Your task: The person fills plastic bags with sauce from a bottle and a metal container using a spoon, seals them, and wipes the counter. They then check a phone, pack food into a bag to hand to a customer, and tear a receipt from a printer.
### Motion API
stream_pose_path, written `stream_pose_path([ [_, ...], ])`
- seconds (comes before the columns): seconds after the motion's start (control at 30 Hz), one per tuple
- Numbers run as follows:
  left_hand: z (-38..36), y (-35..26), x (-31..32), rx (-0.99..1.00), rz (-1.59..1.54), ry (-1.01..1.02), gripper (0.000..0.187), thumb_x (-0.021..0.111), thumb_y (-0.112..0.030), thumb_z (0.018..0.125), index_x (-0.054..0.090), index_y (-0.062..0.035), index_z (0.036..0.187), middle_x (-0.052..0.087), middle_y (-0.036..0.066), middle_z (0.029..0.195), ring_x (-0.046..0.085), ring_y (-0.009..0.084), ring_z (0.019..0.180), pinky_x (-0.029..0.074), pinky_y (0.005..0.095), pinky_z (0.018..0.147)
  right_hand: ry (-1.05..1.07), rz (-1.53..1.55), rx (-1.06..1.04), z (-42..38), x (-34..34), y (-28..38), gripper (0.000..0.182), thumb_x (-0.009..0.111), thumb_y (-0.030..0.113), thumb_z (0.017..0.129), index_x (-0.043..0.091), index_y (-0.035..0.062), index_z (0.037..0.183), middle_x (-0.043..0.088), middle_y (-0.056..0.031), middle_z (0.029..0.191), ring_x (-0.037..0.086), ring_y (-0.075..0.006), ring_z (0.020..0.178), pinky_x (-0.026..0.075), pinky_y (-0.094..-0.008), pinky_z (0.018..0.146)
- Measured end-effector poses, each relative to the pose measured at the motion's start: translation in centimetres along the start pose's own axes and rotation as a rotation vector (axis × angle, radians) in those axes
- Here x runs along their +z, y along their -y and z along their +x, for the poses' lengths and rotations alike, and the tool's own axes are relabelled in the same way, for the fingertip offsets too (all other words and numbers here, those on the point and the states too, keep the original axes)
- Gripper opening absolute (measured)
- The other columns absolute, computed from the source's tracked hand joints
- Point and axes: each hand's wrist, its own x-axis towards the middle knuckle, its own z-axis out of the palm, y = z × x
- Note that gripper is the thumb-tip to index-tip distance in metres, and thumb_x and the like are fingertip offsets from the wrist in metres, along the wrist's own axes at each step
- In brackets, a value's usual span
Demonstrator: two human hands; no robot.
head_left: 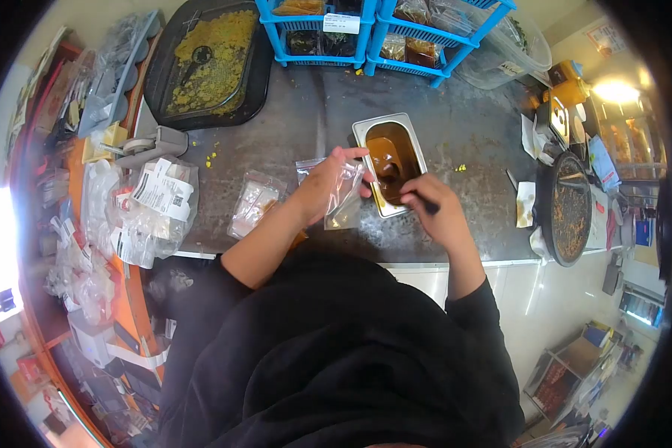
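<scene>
A deep metal container (358,133) with brown sauce (384,148) in it stands on the dark worktop before me. My left hand (322,185) is closed on a clear zip bag (345,196) just left of the container, its fingers reaching the near rim. My right hand (443,215) grips the dark handle of a spoon (426,204) at the container's lower right. The spoon's head seems to dip into the sauce, though its shape is hard to make out. Flat clear bags (254,200) lie beside my left forearm.
Blue stacking racks (317,41) with packed bags stand at the back. A black tray (157,89) holds crumbly yellow food. To the left sit a labelled bag pile (157,196) and a grey tape dispenser (151,146). A round dark pan (567,213) is at the right.
</scene>
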Motion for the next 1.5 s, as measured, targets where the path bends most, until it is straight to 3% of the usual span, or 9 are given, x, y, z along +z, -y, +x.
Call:
stream_pose_path([
  [0.13, 2.1, 0.5, 0.1, -0.020, -0.255, -0.104, 0.074, 0.033, -0.070, 0.089, 0.040, -0.0133, 0.136, 0.058, 0.005, 0.106, 0.057, 0.0182, 0.089, 0.047, 0.0457, 0.083, -0.208, 0.082, 0.180, 1.0, -0.1, -0.5, 0.009, 0.063, 0.011, 0.086, 0.063, 0.0036, 0.091, 0.059, -0.0103, 0.089, 0.060, -0.0255, 0.083, 0.046, -0.0327, 0.074],
  [0.37, 2.6, -1.4, -1.0, 0.024, -0.227, -0.175, 0.077, 0.034, -0.072, 0.088, 0.041, -0.0101, 0.134, 0.059, 0.006, 0.102, 0.058, 0.0198, 0.088, 0.051, 0.0473, 0.084, -0.165, 0.133, -0.012, 1.6, -0.1, -2.0, 0.011, 0.063, -0.003, 0.082, 0.067, 0.0012, 0.091, 0.067, -0.0102, 0.096, 0.064, -0.0241, 0.088, 0.050, -0.0303, 0.078],
  [0.47, 2.0, -2.0, -1.3, 0.083, -0.057, -0.231, 0.077, 0.036, -0.070, 0.089, 0.039, -0.0088, 0.135, 0.059, 0.008, 0.109, 0.059, 0.0198, 0.093, 0.051, 0.0431, 0.085, -0.184, 0.232, 0.076, 0.8, 0.9, -2.7, 0.010, 0.063, -0.001, 0.082, 0.068, 0.0019, 0.091, 0.069, -0.0107, 0.097, 0.064, -0.0218, 0.091, 0.050, -0.0283, 0.079],
  [0.57, 1.2, -1.9, -1.9, 0.314, 0.315, -0.283, 0.070, 0.049, -0.058, 0.090, 0.035, -0.0079, 0.137, 0.057, 0.010, 0.118, 0.058, 0.0188, 0.100, 0.049, 0.0381, 0.089, -0.201, 0.204, 0.214, -0.2, 1.5, -2.6, 0.008, 0.063, 0.003, 0.086, 0.067, 0.0006, 0.092, 0.068, -0.0095, 0.096, 0.064, -0.0185, 0.090, 0.049, -0.0280, 0.080],
  [0.67, 1.3, -0.3, -2.8, 0.588, 0.337, -0.242, 0.075, 0.073, -0.037, 0.082, 0.033, -0.0053, 0.137, 0.057, 0.012, 0.118, 0.058, 0.0169, 0.096, 0.047, 0.0299, 0.087, -0.322, 0.538, 0.324, -1.1, 3.2, -4.6, 0.010, 0.061, 0.008, 0.090, 0.063, -0.0003, 0.096, 0.067, -0.0084, 0.094, 0.064, -0.0170, 0.087, 0.049, -0.0282, 0.080],
  [0.77, 0.4, -0.7, -2.0, 0.619, 0.576, -0.313, 0.094, 0.085, -0.031, 0.067, 0.031, -0.0061, 0.139, 0.057, 0.012, 0.118, 0.058, 0.0175, 0.098, 0.046, 0.0302, 0.089, -0.464, 0.703, 0.409, -1.3, 3.2, -5.5, 0.014, 0.059, 0.012, 0.093, 0.059, 0.0006, 0.101, 0.065, -0.0080, 0.092, 0.063, -0.0161, 0.081, 0.049, -0.0280, 0.076],
  [0.87, 0.1, -0.6, -1.4, 0.664, 0.692, -0.358, 0.104, 0.089, -0.033, 0.057, 0.031, -0.0057, 0.139, 0.057, 0.012, 0.119, 0.058, 0.0177, 0.100, 0.046, 0.0311, 0.090, -0.591, 0.926, 0.562, -1.7, 2.4, -6.2, 0.014, 0.058, 0.014, 0.094, 0.058, 0.0034, 0.103, 0.065, -0.0083, 0.091, 0.061, -0.0147, 0.075, 0.048, -0.0273, 0.072],
  [1.1, -0.4, -0.6, -0.2, 0.660, 1.020, -0.420, 0.108, 0.088, -0.040, 0.053, 0.033, -0.0032, 0.138, 0.061, 0.011, 0.113, 0.059, 0.0244, 0.102, 0.046, 0.0371, 0.090, -0.661, 1.254, 0.843, -2.6, 1.6, -5.8, 0.014, 0.059, 0.017, 0.093, 0.059, 0.0072, 0.103, 0.064, -0.0049, 0.091, 0.061, -0.0152, 0.075, 0.048, -0.0272, 0.068],
  [1.5, 1.4, -2.3, 4.3, 1.020, 1.241, -0.403, 0.103, 0.086, -0.045, 0.053, 0.039, 0.0007, 0.133, 0.064, 0.013, 0.099, 0.065, 0.0252, 0.084, 0.054, 0.0315, 0.070, -0.933, 1.096, 0.172, 0.2, -4.5, 2.6, 0.016, 0.058, 0.015, 0.094, 0.057, 0.0028, 0.104, 0.062, -0.0091, 0.091, 0.059, -0.0155, 0.079, 0.049, -0.0288, 0.072],
])
